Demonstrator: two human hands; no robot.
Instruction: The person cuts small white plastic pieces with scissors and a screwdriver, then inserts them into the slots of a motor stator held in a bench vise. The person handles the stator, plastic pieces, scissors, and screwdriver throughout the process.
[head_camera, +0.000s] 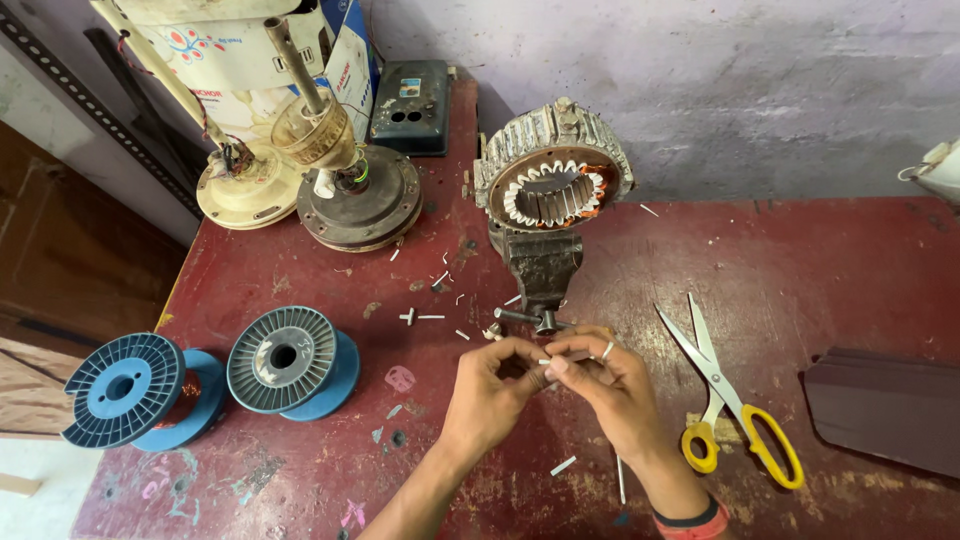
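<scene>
My left hand (492, 392) and my right hand (607, 385) meet over the red workbench (820, 270), fingertips pinched together on a small pale strip (542, 361). Just beyond them a metal vise (537, 268) clamps a ring-shaped motor stator (553, 172) with white insulation slips in its slots and copper showing at the right. The vise handle bar (520, 317) lies right in front of my fingers. My right hand wears a ring and a red-and-black wristband.
Yellow-handled scissors (735, 405) lie open to the right, beside dark sheets (885, 405). Two blue wire spools (290, 360) (128, 390) sit at left. Fan motor parts (350, 190) and a dark switch box (410, 105) stand at the back left. Small white scraps litter the bench.
</scene>
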